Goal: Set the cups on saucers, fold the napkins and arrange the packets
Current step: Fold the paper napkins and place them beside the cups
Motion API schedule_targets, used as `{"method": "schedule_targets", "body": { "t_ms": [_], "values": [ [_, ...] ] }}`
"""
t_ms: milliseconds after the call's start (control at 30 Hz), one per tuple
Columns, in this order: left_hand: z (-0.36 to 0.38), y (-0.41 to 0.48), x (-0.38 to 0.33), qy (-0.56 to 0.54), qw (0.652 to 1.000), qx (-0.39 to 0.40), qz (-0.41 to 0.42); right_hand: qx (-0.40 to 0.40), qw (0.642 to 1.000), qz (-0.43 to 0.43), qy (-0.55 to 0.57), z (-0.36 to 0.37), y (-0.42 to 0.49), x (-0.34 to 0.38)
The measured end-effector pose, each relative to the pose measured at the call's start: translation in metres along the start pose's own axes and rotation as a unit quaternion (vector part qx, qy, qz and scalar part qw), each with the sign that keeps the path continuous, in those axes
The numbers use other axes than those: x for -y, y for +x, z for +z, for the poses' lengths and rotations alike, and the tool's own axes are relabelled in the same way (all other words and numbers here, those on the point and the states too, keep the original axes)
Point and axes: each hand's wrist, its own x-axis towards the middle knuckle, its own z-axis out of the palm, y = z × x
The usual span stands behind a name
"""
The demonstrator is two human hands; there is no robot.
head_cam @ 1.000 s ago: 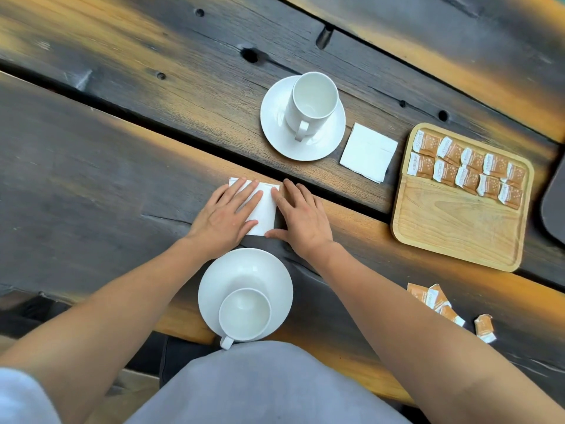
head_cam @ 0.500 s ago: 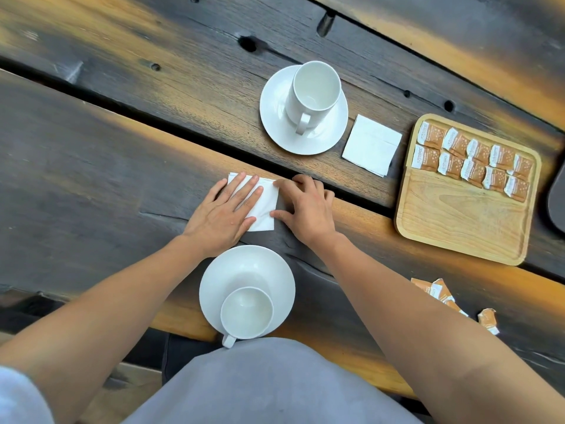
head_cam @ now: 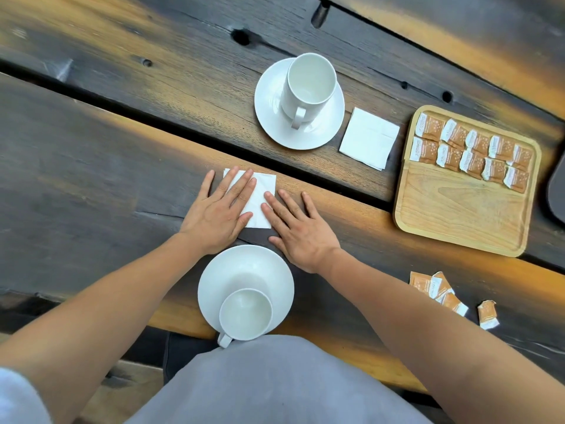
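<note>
**Head view**

Left hand [head_cam: 218, 211]: lies flat, palm down, fingers straight and slightly spread. Presses the left part of the napkin [head_cam: 260, 197] onto the table [head_cam: 91, 179]. Grip released; grasps nothing.

Right hand [head_cam: 298, 228]: lies flat, palm down, fingers straight. Touches the right part of the napkin with the index finger; rests otherwise on the table. Grip released; grasps nothing.

Napkin: white, folded, flat on the table between both hands. Sits just beyond the saucer [head_cam: 247, 264], on the near side of the gap between two planks.

Saucer: white, at the near table edge, between both forearms. Carries the cup [head_cam: 245, 313] upright, off centre toward the near rim, handle toward the person.

Far saucer [head_cam: 275, 117]: white, beyond the plank gap. Carries the far cup [head_cam: 308, 84] upright, handle toward the person.

Far napkin [head_cam: 368, 139]: white folded square, flat, just right of the far saucer, between it and the tray [head_cam: 458, 215].

Tray: wooden, rectangular, on the right. Holds orange-and-white packets [head_cam: 470, 151] in two rows of five along its far edge.

Loose packets [head_cam: 440, 290]: on the table, nearer than the tray, right of the right forearm. Form one overlapping cluster, with a single packet apart to its right.
</note>
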Motion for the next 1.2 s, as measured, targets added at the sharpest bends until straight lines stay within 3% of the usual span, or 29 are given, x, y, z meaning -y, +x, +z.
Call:
{"method": "schedule_targets", "body": {
  "t_ms": [200, 300, 400, 500, 600, 700, 933, 1000, 1100, 1167, 1200],
  "values": [
    [-0.003, 0.0, 0.014, -0.011, 0.998, 0.031, -0.054, 0.012, 1.0, -0.003, -0.009, -0.002, -0.012, -0.012],
    [-0.01, 0.0, 0.018, -0.033, 0.998, 0.018, -0.055, -0.056, 0.994, 0.037, 0.087, -0.017, -0.011, -0.007],
    [-0.018, 0.004, 0.021, -0.105, 0.986, -0.066, -0.111, -0.166, 0.947, 0.151, 0.228, -0.037, 0.011, 0.002],
    [-0.024, 0.014, 0.02, -0.17, 0.963, -0.112, -0.178, -0.133, 0.901, 0.255, 0.326, -0.053, 0.041, 0.01],
    [-0.031, 0.025, 0.019, -0.225, 0.943, -0.102, -0.223, -0.119, 0.872, 0.313, 0.357, -0.059, 0.058, 0.013],
    [-0.038, 0.035, 0.019, -0.255, 0.932, -0.073, -0.248, -0.124, 0.848, 0.342, 0.387, -0.06, 0.063, 0.011],
    [-0.045, 0.039, 0.014, -0.272, 0.937, -0.057, -0.211, -0.155, 0.839, 0.321, 0.412, -0.064, 0.062, 0.005],
    [-0.044, 0.038, 0.014, -0.287, 0.932, -0.04, -0.216, -0.166, 0.8, 0.315, 0.483, -0.068, 0.06, 0.002],
    [-0.045, 0.034, 0.014, -0.346, 0.909, -0.053, -0.227, -0.154, 0.703, 0.326, 0.613, -0.076, 0.055, 0.0],
    [-0.049, 0.031, 0.013, -0.42, 0.87, -0.076, -0.244, -0.148, 0.627, 0.323, 0.693, -0.08, 0.052, 0.0],
    [-0.053, 0.029, 0.012, -0.485, 0.833, -0.082, -0.254, -0.147, 0.592, 0.322, 0.724, -0.083, 0.05, 0.0]
  ]
}}
